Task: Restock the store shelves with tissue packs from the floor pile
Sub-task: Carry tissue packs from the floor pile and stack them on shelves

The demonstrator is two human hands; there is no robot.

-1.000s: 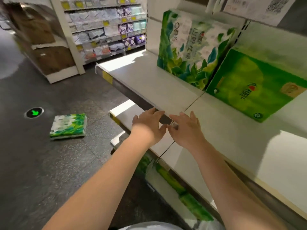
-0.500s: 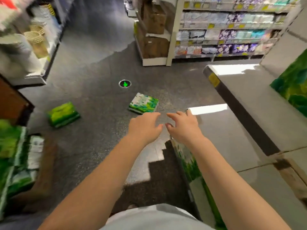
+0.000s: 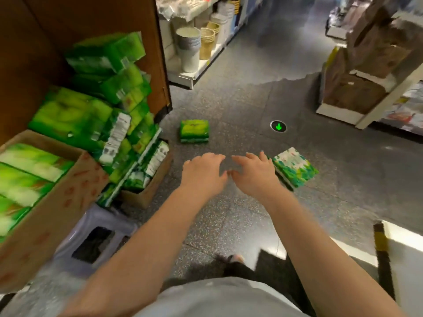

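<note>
Green tissue pack (image 3: 194,131) flat on floor, another (image 3: 295,167) – leaf-printed, angled

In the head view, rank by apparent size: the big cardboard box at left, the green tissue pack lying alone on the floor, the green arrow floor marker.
1. Cardboard box, though nearest the camera.
2. Green tissue pack.
3. Arrow floor marker.

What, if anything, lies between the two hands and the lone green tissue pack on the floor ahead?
Nothing visible. Both the left hand and right hand are held out empty, and only bare dark floor separates them from the green tissue pack. The floral pack lies off to the right.
</note>
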